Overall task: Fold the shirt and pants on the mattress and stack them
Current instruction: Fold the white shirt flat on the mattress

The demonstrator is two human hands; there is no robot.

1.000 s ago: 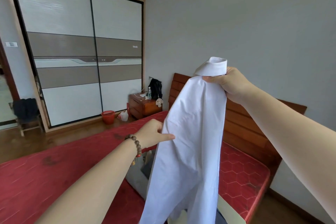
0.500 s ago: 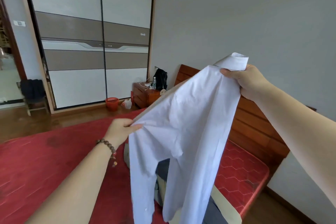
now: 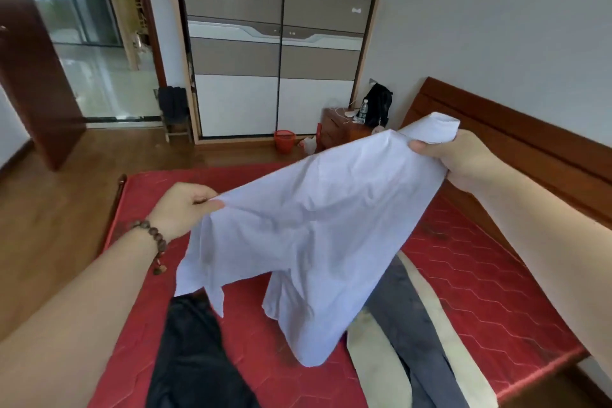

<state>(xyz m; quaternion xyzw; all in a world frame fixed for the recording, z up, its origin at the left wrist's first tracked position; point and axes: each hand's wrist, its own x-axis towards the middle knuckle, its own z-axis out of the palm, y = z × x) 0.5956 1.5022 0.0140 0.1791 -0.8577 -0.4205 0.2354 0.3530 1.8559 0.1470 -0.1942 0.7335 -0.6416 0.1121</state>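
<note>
Shirt (image 3: 318, 225), white: stretched in air between left hand (image 3: 183, 209), pinching near-left edge, and right hand (image 3: 463, 159), clenched on collar end at far right. Long axis rising left to right; hem draped onto red mattress (image 3: 480, 291). Black pants (image 3: 195, 358) flat at near left; grey-and-beige garment (image 3: 414, 341) at near right.

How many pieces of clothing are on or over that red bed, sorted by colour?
White, shirt held up by both hands: 1
Black, garment lying on the mattress: 1
Grey and beige, garment lying on the mattress: 1
Total: 3
</note>
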